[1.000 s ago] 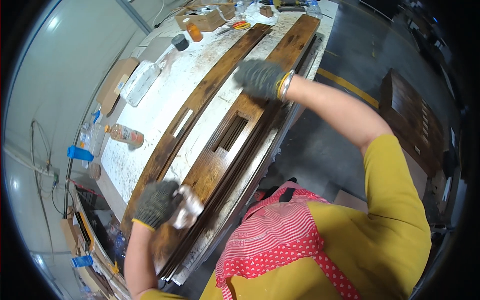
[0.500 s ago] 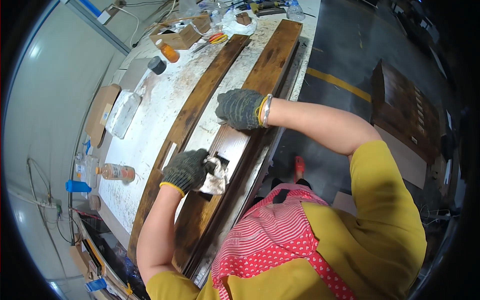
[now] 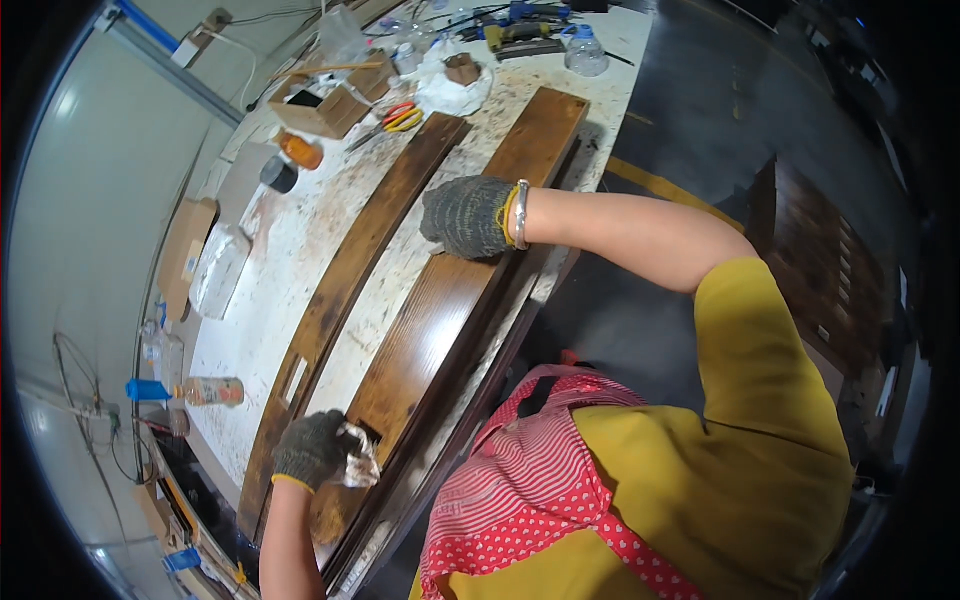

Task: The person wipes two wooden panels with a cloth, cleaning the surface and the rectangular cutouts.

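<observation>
A brown stained wooden plank [image 3: 425, 335] with a glossy patch lies lengthwise on the paint-spotted white table [image 3: 370, 290]. My left hand [image 3: 312, 450], in a dark grey knitted glove with a yellow cuff, is closed on a crumpled, stained white rag [image 3: 361, 462] at the plank's near part, beside a dark slot. Farther along, my right hand [image 3: 468, 218] in a matching glove rests across the same plank with its fingers curled down. What lies under those fingers is hidden. To the left runs a narrower curved wooden piece [image 3: 350, 285] with a cut-out slot.
Scissors [image 3: 403, 117], an open cardboard box [image 3: 330, 108], an orange bottle [image 3: 299, 150] and a dark jar [image 3: 278, 175] stand toward the back left. A drink bottle [image 3: 212, 391] lies at the left edge. Tools [image 3: 525, 40] and a clear bottle [image 3: 586, 52] occupy the far end.
My left hand has moved with the rag toward the plank's near end. My right hand has slid a little toward its far end. The whole view has shifted slightly.
</observation>
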`<state>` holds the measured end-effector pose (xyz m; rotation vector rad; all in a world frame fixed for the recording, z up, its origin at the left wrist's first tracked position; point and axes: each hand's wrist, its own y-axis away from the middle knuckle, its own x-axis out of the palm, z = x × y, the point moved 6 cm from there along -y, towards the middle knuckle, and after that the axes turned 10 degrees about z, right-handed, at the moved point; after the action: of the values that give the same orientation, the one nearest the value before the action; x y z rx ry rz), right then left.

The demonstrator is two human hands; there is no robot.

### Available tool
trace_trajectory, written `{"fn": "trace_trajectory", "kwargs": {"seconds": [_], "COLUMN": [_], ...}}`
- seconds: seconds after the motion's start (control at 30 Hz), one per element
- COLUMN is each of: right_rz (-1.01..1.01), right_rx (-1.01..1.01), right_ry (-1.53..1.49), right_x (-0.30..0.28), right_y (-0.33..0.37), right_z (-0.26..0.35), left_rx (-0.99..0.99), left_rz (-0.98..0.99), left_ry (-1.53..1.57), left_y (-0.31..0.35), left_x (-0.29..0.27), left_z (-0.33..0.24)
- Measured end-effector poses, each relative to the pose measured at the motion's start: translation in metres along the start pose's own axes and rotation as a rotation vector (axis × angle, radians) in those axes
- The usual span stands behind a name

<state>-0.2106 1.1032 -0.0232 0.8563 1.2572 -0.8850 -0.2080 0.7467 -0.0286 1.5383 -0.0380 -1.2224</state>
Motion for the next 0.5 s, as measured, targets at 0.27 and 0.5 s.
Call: {"fn": "trace_trajectory", "kwargs": {"seconds": [0.27, 0.5], "right_rz": [0.117, 0.178], "right_rx": [0.268, 0.598], "right_ry": [0.198, 0.431], "right_x": [-0.022, -0.039], "right_y": [0.056, 0.094], "right_z": [-0.181, -0.279], "left_rx": [-0.123, -0.179], "left_rz": [0.095, 0.114], "left_ry": [0.012, 0.05], "left_y": [0.0, -0.001], "left_x": [-0.005, -0.002], "left_z": [-0.007, -0.006]}}
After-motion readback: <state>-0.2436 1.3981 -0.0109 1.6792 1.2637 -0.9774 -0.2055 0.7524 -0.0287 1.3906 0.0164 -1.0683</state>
